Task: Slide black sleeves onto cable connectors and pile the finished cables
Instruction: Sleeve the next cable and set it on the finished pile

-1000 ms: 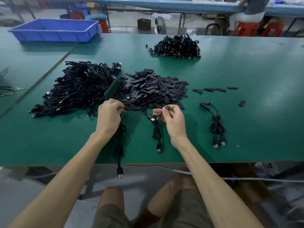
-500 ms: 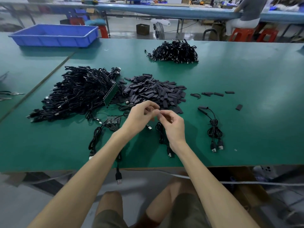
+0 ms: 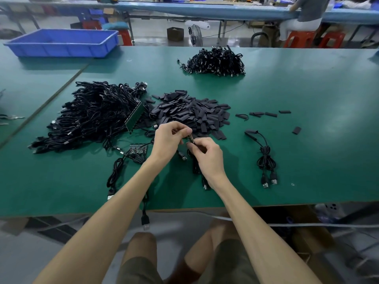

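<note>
Cable connector (image 3: 191, 138), held just above the desk (image 3: 307, 140), is pinched from both sides: left hand (image 3: 169, 140) and right hand (image 3: 206, 155) curl fingertips round it. Sleeving seems underway; next, the sleeve needs pushing home squarely. Loose sleeves (image 3: 190, 111) lie piled just beyond.

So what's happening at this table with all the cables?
A person works at the green table. Left hand and right hand together pinch a small connector, in front of the heap of black sleeves. A big tangle of cables lies to the left, a smaller pile farther back, two bundled cables to the right.
</note>
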Motion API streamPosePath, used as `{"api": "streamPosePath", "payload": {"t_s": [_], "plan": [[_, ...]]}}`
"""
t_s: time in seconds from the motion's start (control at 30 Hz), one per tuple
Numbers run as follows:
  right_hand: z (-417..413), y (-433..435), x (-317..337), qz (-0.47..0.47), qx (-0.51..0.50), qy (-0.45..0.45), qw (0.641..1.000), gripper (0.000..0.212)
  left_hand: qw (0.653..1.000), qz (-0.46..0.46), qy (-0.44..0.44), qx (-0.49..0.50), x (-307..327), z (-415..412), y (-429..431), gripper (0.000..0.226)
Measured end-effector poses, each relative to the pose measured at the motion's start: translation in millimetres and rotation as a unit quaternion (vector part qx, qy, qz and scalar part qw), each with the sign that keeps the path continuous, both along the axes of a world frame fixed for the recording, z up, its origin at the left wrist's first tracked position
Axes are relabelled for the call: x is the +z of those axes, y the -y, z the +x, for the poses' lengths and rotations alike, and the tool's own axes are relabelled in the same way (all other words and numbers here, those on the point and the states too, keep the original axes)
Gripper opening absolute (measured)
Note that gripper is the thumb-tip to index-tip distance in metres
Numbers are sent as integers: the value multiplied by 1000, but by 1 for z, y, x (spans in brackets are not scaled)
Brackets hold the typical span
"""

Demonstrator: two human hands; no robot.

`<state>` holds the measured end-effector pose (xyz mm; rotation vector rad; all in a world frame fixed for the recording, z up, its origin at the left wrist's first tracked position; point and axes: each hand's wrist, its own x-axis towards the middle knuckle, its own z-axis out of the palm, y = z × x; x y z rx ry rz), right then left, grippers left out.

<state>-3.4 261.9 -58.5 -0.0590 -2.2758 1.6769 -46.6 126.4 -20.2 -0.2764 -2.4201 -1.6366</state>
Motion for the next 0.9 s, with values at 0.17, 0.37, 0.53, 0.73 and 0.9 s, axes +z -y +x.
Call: {"api": "streamPosePath", "payload": {"t_s": [0.17, 0.37, 0.53, 0.73, 0.9], "plan": [[1, -4, -1, -72, -41, 36, 996, 16, 981, -187, -50, -15, -5, -11, -4, 28], [2, -6, 0, -106, -52, 50, 992, 23, 870, -462, -150, -84, -16, -18, -9, 42], [4, -5, -1, -97, -44, 52, 993, 23, 883, -438, -169, -17, -32, -13, -7, 21], [3, -3, 0, -85, -44, 56, 994, 23, 889, -424, -173, 13, -34, -10, -6, 11], [4, -2, 1, -79, -39, 54, 995, 24, 887, -438, -148, 11, -31, -10, 0, 14]]}}
